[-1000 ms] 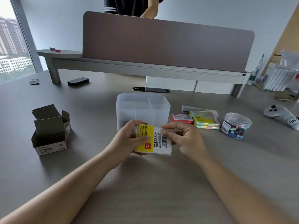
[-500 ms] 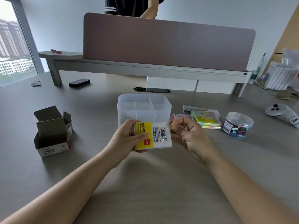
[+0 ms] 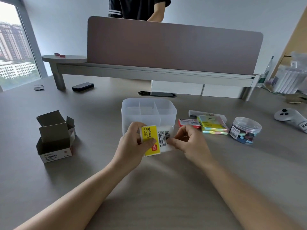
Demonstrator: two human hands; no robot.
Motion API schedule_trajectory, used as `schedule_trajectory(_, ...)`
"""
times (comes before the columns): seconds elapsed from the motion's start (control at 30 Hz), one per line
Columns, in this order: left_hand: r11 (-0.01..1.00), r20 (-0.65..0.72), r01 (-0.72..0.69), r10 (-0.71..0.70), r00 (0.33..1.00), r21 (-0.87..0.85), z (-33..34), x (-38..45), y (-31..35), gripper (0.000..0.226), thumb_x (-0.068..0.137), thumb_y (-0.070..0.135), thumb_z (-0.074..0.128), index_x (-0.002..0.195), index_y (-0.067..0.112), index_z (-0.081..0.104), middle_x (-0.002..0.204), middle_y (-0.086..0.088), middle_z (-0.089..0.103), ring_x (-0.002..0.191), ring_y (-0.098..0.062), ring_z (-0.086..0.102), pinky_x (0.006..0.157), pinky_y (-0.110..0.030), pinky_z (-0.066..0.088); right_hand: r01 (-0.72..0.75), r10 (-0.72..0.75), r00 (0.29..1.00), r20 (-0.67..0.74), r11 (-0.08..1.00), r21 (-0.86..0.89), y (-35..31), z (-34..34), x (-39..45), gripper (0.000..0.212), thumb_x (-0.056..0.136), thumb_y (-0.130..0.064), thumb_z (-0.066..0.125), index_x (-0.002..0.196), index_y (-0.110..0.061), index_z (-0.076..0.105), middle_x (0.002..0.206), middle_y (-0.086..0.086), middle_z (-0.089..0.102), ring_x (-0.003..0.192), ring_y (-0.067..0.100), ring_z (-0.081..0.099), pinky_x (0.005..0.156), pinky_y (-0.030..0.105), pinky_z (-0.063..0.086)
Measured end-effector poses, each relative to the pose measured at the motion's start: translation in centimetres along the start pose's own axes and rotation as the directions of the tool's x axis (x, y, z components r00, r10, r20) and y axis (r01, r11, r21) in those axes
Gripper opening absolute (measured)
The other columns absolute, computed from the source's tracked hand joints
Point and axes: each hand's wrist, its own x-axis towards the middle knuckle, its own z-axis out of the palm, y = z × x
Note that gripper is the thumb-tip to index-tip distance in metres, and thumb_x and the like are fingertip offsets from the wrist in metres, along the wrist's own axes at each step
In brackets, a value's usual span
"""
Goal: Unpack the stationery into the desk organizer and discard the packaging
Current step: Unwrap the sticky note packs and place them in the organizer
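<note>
I hold a small yellow-and-white pack of index tabs (image 3: 153,138) just in front of the translucent desk organizer (image 3: 149,112). My left hand (image 3: 132,143) grips the pack's yellow left side, thumb across its face. My right hand (image 3: 187,143) pinches the clear wrapper at the pack's right edge by the barcode. The organizer has several compartments and I see nothing in them. To its right lie a red box (image 3: 188,123), a stack of coloured sticky notes (image 3: 213,125) and a clear round tub of small clips (image 3: 245,130).
An opened cardboard box (image 3: 54,138) stands at the left. A long white box (image 3: 194,113) lies behind the sticky notes. A white controller (image 3: 289,117) is at the far right, a black eraser (image 3: 83,86) at the back left. A person stands behind the divider screen (image 3: 174,47).
My right hand's fingers have closed from resting on the pack to pinching its wrapper at the right edge. The pack has tilted a little; my left hand keeps its hold.
</note>
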Motion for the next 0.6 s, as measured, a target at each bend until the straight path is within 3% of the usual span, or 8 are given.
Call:
schedule_trajectory(0.1, 0.999, 0.011, 0.007, -0.008, 1.0, 0.045, 0.1, -0.2, 0.1, 0.036, 0.076, 0.004, 0.066, 0.077, 0.031, 0.043, 0.077, 0.002, 0.062, 0.072, -0.018, 0.062, 0.051, -0.018, 0.048, 0.034, -0.034, 0.999, -0.035, 0.999, 0.005, 0.0, 0.0, 0.1, 0.032, 0.069, -0.008, 0.074, 0.067, -0.02, 0.044, 0.065, -0.004, 0.051, 0.06, 0.008, 0.046, 0.051, 0.01, 0.04)
schedule_trajectory(0.27, 0.999, 0.013, 0.034, -0.034, 0.999, 0.023, -0.4, 0.2, 0.2, 0.035, 0.077, 0.003, 0.064, 0.078, 0.031, 0.043, 0.079, 0.001, 0.063, 0.076, -0.021, 0.063, 0.055, -0.022, 0.048, 0.032, -0.027, 0.996, -0.087, 0.998, 0.057, 0.0, -0.7, 0.2, 0.033, 0.072, 0.001, 0.068, 0.065, -0.021, 0.044, 0.063, -0.003, 0.048, 0.058, 0.009, 0.044, 0.052, 0.008, 0.04)
schedule_trajectory(0.43, 1.0, -0.024, 0.019, -0.018, 1.0, 0.007, -0.6, 0.5, -0.2, 0.036, 0.076, 0.002, 0.065, 0.078, 0.03, 0.043, 0.079, -0.002, 0.063, 0.078, -0.026, 0.063, 0.057, -0.028, 0.048, -0.044, 0.04, 0.999, 0.035, 0.99, 0.136, 0.1, -0.3, 0.1, 0.022, 0.074, -0.022, 0.07, 0.073, -0.019, 0.048, 0.071, -0.001, 0.051, 0.067, 0.012, 0.048, 0.063, 0.018, 0.044)
schedule_trajectory(0.53, 0.996, -0.005, -0.02, 0.02, 1.0, 0.081, -0.1, 0.1, 0.1, 0.038, 0.074, 0.005, 0.068, 0.076, 0.032, 0.041, 0.075, 0.005, 0.06, 0.07, -0.013, 0.061, 0.05, -0.015, 0.048, -0.04, 0.036, 0.996, 0.087, 0.998, 0.04, -0.3, 0.3, -0.2, 0.024, 0.073, -0.029, 0.07, 0.068, -0.017, 0.049, 0.064, -0.004, 0.052, 0.058, 0.007, 0.045, 0.049, 0.008, 0.037)
schedule_trajectory(0.6, 0.994, 0.012, -0.029, 0.028, 1.0, 0.103, 0.1, 0.0, 0.2, 0.038, 0.074, 0.006, 0.068, 0.075, 0.032, 0.04, 0.074, 0.007, 0.059, 0.068, -0.008, 0.059, 0.048, -0.009, 0.046, -0.024, 0.024, 0.998, 0.059, 1.0, -0.007, -0.3, 0.4, -0.2, 0.025, 0.074, -0.027, 0.069, 0.064, -0.017, 0.049, 0.059, -0.005, 0.05, 0.054, 0.006, 0.043, 0.045, 0.009, 0.034)
